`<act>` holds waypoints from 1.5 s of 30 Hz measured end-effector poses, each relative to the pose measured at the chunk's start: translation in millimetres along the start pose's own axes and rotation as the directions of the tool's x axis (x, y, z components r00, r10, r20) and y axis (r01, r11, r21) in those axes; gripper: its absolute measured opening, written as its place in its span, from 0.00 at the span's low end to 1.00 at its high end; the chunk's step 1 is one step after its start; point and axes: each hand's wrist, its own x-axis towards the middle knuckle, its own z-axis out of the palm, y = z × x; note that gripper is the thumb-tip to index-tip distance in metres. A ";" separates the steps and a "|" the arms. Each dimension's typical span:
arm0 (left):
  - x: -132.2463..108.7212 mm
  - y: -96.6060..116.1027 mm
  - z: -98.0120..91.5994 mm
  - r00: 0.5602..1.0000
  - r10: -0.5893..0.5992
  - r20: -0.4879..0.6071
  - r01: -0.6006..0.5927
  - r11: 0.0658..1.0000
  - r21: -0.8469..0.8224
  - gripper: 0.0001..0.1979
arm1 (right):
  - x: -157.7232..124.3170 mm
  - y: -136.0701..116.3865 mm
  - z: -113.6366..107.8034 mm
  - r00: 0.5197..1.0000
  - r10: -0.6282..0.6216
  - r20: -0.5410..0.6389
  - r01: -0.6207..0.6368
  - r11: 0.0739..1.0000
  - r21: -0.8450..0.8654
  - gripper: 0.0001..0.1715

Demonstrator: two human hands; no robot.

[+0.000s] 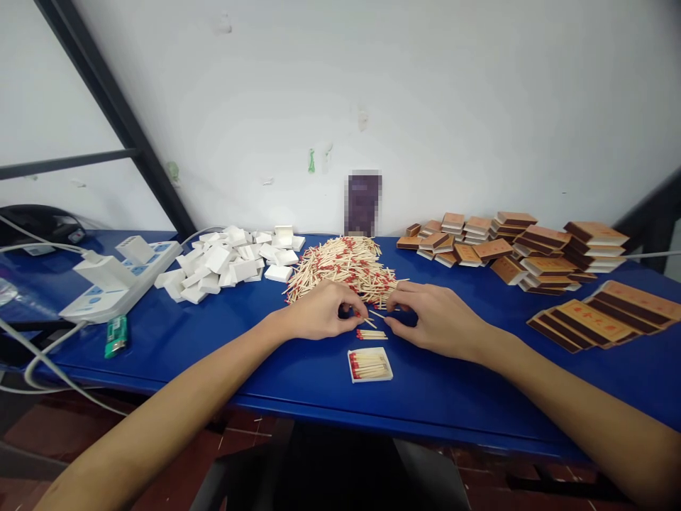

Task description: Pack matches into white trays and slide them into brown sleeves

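Note:
My left hand is pinched shut on matchsticks at the front of a large heap of red-tipped matches. Opposite it, my right hand closes thumb and forefinger on the end of a single matchstick. Just below the fingertips, a small row of matches lies on the blue table, heads to the left. Nearer to me sits a white matchbox tray with several matches lying side by side in it, their red heads also to the left.
White empty trays are piled to the left of the heap. Brown matchbox sleeves stand stacked at the right, with flattened-looking ones fanned nearer. A power strip with cables and a green lighter lie far left. The wall bounds the blue table.

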 end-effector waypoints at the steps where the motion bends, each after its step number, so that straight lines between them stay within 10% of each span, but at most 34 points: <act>1: 0.1 -0.6 0.3 1.000 0.010 -0.001 -0.010 1.000 0.021 0.06 | 0.2 0.1 0.4 1.000 -0.015 0.012 0.015 1.000 0.015 0.04; 10: 0.1 -3.7 -0.7 0.996 0.067 0.058 -0.076 0.982 0.175 0.05 | 0.9 5.2 -0.7 0.991 -0.130 -0.011 0.130 0.992 -0.006 0.06; 23: 0.3 -1.0 0.6 0.992 0.077 0.104 -0.101 0.964 0.247 0.10 | 2.3 -8.4 0.4 0.995 0.049 -0.085 0.011 0.805 0.593 0.13; 31: -0.7 1.6 -1.6 0.990 0.082 0.113 -0.107 0.967 0.232 0.10 | 2.2 -3.2 5.6 0.958 -0.086 -0.275 0.160 0.953 0.258 0.11; 37: -1.6 4.9 -2.4 0.995 0.103 0.015 -0.104 0.970 0.221 0.12 | 2.4 -3.2 12.9 0.970 -0.183 -0.161 0.210 0.964 0.166 0.10; 45: -2.2 3.2 -4.2 0.995 0.102 0.008 -0.100 0.955 0.280 0.11 | 1.7 2.6 4.6 0.994 0.013 -0.108 -0.023 0.996 -0.089 0.07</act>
